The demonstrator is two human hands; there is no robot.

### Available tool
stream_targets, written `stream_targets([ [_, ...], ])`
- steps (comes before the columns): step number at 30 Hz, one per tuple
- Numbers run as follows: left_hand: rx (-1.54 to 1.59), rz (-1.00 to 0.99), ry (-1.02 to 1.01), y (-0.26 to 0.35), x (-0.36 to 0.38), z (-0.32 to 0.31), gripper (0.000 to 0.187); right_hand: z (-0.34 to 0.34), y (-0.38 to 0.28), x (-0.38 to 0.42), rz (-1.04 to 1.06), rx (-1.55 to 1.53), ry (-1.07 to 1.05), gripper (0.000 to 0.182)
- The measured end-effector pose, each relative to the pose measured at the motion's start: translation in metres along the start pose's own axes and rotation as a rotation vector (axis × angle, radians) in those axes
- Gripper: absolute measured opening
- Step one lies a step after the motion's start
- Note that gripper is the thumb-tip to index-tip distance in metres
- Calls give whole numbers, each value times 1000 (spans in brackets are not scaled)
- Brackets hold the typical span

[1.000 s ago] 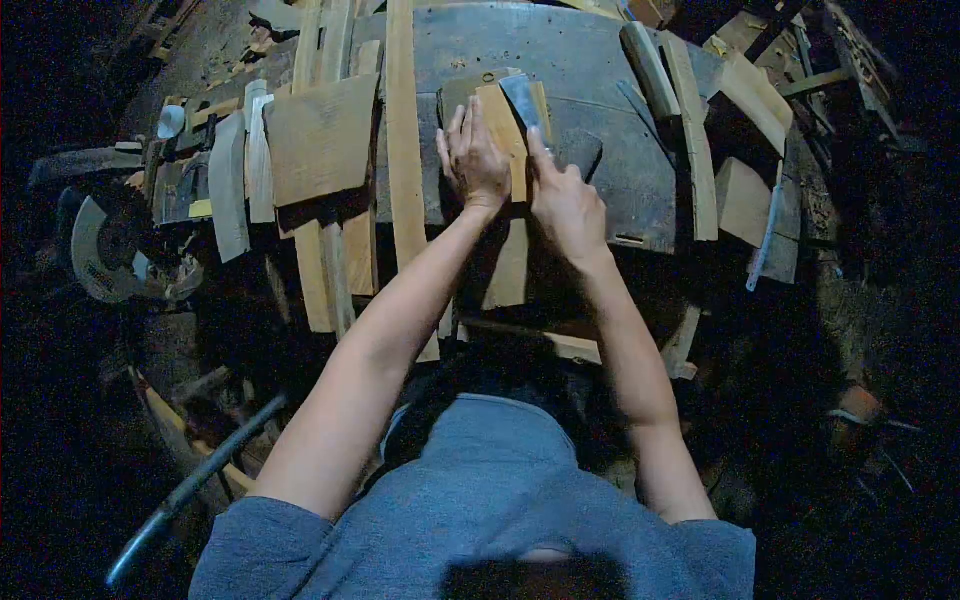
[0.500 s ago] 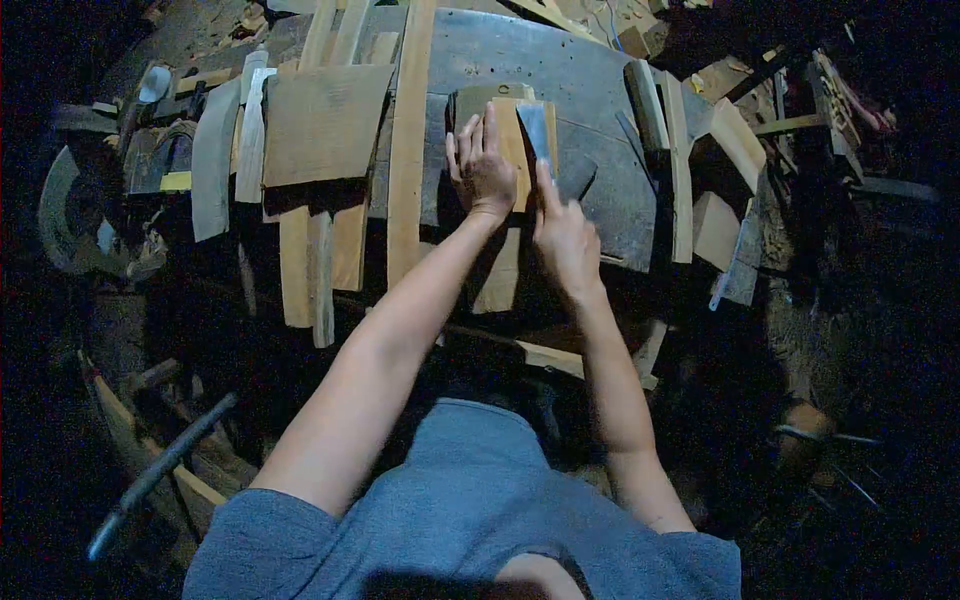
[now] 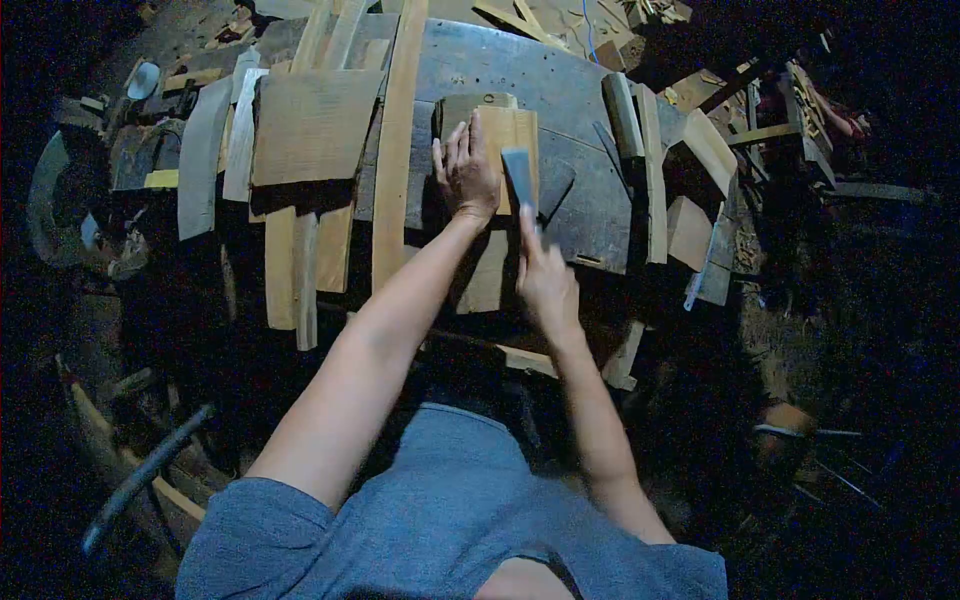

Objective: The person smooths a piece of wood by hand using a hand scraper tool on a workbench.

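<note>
A pale wooden block (image 3: pixel 524 128) lies on the workbench in front of me, with a darker piece of wood (image 3: pixel 475 102) behind and to the left of it. My left hand (image 3: pixel 470 182) presses on the wood's left part, its fingers stretched out and pointing away from me. In my right hand (image 3: pixel 550 288) is a putty knife (image 3: pixel 518 175) with a flat, flared blade, the fist wrapped round its handle. The blade overlaps the right part of the block, its wide end away from me. A dark flat piece (image 3: pixel 556 195) lies right of the blade.
Left of the block, a long plank (image 3: pixel 400 150) runs front to back, beside a wide board (image 3: pixel 315 125) on narrower strips. More offcuts (image 3: pixel 690 230) and a saw blade (image 3: pixel 703 265) lie at the bench's right edge. A metal bar (image 3: pixel 150 475) stands at lower left.
The putty knife has been drawn back toward me along the block, and my right hand came with it. My left hand keeps its place on the wood; the whole view has shifted slightly.
</note>
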State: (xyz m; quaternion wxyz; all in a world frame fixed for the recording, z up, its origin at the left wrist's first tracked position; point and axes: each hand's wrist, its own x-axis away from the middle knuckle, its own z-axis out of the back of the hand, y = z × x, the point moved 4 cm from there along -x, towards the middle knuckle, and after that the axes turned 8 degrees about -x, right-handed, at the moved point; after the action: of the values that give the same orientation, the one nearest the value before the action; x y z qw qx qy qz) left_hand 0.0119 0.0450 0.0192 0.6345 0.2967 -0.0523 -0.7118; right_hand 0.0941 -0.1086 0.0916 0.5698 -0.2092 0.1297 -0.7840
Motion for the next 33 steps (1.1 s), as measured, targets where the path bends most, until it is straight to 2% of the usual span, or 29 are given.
stream_targets([
  [1,5,8,2,-1,-1,-2,68,3,1,19,-56,40,-79,63],
  [4,-87,-15,-23,-2,2,-5,68,5,5,17,-66,75,-115,71],
  [6,-24,-11,3,1,1,-2,70,7,4,-28,-9,68,12,68],
  [9,-14,-14,2,0,1,1,74,3,10,-83,44,14,68,67],
  [11,-35,-15,22,-3,1,-3,76,4,13,-73,44,19,37,70],
  [16,-93,3,-20,-3,-1,1,81,15,25,27,-15,41,-178,75],
  [17,-72,-4,-12,-2,0,4,81,13,26,22,-24,36,-194,75],
  [20,-53,-31,1,-1,2,-1,81,13,18,-44,47,33,-3,69],
  [23,-53,-32,2,-3,3,2,79,11,12,-79,26,-6,1,66],
  [27,21,17,5,-5,-2,-2,71,15,26,1,-33,8,-105,63],
  [30,13,38,16,-6,1,0,66,17,29,21,-57,-17,-159,63],
  [31,3,20,31,-3,-1,1,66,14,30,11,-62,-21,-154,63],
  [33,14,4,43,-2,-1,4,65,9,29,-42,-12,-42,-12,60],
])
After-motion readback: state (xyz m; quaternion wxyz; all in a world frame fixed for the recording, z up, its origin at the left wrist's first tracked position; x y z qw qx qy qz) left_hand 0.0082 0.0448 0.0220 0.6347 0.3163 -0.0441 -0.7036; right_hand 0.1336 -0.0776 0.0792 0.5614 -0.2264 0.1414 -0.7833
